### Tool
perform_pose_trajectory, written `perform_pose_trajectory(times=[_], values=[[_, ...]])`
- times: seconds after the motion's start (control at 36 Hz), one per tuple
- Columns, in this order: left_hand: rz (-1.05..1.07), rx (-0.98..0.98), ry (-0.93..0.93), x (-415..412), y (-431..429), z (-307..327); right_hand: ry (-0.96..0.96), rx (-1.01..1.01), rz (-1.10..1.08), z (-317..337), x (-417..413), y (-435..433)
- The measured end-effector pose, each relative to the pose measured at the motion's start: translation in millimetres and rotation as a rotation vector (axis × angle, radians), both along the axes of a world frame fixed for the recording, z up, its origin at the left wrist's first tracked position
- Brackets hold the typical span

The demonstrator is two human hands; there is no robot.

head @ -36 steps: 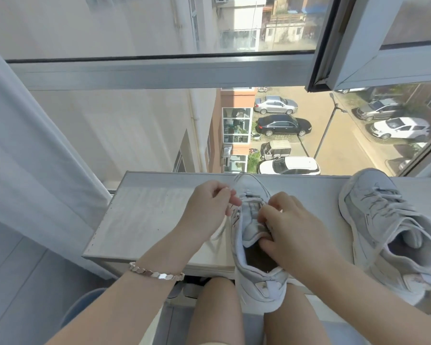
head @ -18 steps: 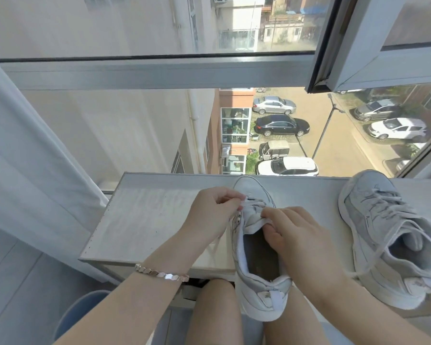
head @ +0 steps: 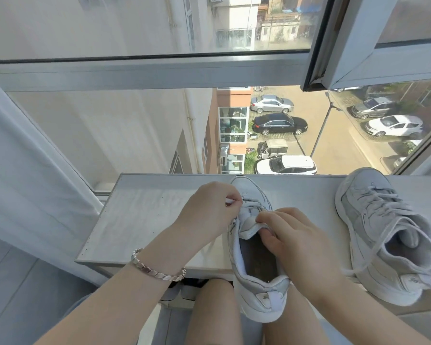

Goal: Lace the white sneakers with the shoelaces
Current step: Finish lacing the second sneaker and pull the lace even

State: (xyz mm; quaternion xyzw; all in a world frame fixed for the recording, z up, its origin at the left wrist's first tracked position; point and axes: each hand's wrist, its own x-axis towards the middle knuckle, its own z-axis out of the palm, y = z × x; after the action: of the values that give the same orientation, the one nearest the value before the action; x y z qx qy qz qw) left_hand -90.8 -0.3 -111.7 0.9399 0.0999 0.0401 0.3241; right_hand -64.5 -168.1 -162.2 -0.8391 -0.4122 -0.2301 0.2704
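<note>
Shift since a second ago: right hand has slid back off the eyelets to the tongue's rim, baring the dark insole; left hand has dipped slightly, its pinch unchanged.
Left hand: thumb and forefinger pinch the white shoelace close to the upper eyelets on the shoe's left side.
Right hand: thumb on top and fingers beneath clasp the tongue, lifting it clear of the lacing.
Sneaker in work: the sneaker lies between the two hands, toe on the white window ledge, heel over the person's thighs; its lower eyelets appear laced, though fingers partly hide the crossings.
Second sneaker: the second sneaker sits apart at the right of the ledge, laced, ends trailing.
Handling, lace: likely light, limp and flat; best taken near its tip, where it is stiff enough to aim at an eyelet.
Handling, shoe: likely light, with a soft upper that folds under pressure and a firmer sole; steadying by the tongue or eyelet row should keep the holes open.
Risk: a slack pinch could let the lace slip back out.
Also seen: a metal bracelet on the left wrist.
</note>
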Motion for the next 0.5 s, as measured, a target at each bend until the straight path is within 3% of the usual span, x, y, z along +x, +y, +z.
perform_pose_trajectory(times=[0.36, 0.5], values=[[-0.024, 0.131, 0.054, -3.2, 2.4, 1.4, 0.023, -0.01, 0.017, -0.6, 0.4, 0.4], [-0.068, 0.008, 0.058, 2.1, -0.8, -0.6, 0.025, 0.001, 0.019, -0.2, -0.6, 0.7]])
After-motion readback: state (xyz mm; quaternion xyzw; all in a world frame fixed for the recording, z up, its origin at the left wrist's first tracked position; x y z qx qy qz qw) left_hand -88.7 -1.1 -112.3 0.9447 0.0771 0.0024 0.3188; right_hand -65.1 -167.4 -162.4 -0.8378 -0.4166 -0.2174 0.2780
